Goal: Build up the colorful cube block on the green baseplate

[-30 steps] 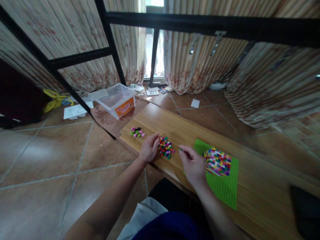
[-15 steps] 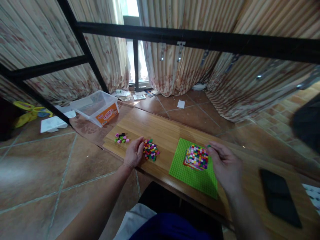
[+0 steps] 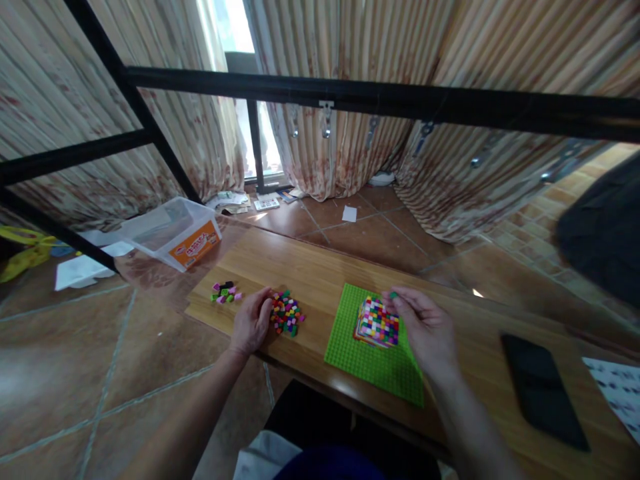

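A green baseplate (image 3: 373,363) lies on the wooden table (image 3: 310,263) and bears a block of many-coloured small bricks (image 3: 377,323). My right hand (image 3: 425,327) is at the block's far right corner, pinching a small green brick (image 3: 393,295) between thumb and fingers. My left hand (image 3: 251,322) rests curled on the table, touching the left side of a loose pile of mixed-colour bricks (image 3: 287,313). Its fingertips are hidden. A smaller cluster of pink, green and black bricks (image 3: 225,292) lies further left.
A clear plastic tub with an orange label (image 3: 173,230) stands at the table's far left end. A black phone (image 3: 544,390) and a printed sheet (image 3: 617,393) lie on the right. A black metal frame (image 3: 350,100) crosses above, with curtains behind and a tiled floor around.
My right hand has carried the small green brick from beside the loose pile over to the far right corner of the built block. My left hand has stayed at the pile.
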Tool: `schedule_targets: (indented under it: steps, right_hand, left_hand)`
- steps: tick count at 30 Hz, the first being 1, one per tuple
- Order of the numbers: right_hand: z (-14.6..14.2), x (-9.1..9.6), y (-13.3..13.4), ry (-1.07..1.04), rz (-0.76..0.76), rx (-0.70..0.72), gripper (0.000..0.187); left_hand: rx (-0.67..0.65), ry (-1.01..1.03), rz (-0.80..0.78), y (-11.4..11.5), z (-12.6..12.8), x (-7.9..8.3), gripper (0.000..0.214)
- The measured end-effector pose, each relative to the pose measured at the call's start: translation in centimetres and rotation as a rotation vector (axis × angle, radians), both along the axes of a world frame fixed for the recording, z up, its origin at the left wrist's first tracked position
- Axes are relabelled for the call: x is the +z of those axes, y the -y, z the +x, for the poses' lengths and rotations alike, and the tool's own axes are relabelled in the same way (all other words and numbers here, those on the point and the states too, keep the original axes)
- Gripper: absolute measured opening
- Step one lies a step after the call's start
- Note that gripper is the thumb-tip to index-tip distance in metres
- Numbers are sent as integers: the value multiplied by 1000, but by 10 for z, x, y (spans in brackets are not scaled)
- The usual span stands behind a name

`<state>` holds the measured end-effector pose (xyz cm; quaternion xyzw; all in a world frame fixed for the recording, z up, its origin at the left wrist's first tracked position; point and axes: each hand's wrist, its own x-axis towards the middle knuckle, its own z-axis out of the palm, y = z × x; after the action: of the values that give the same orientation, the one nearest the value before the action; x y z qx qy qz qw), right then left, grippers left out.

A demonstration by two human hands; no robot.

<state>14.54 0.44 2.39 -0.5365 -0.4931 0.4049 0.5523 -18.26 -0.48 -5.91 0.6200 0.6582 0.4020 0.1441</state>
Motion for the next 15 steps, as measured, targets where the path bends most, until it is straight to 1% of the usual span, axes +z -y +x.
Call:
schedule_targets:
  steps: [4,8,11,15]
  right_hand:
    - [-1,2,-2,-111,-2,30,29]
    - [-1,0,-4,-202,18,34,26]
    - [0,-3,-5,-192,25,1,24]
    - [6,-6,-7,-112,10,-24,26]
  left_hand:
    - [-3,-13,-2,0,0,1,43]
    - [0,-23,14,-1,-1,0,42]
    - [-2,-29,22,-1,-1,0,41]
    - [-8,-29,13,0,0,1,39]
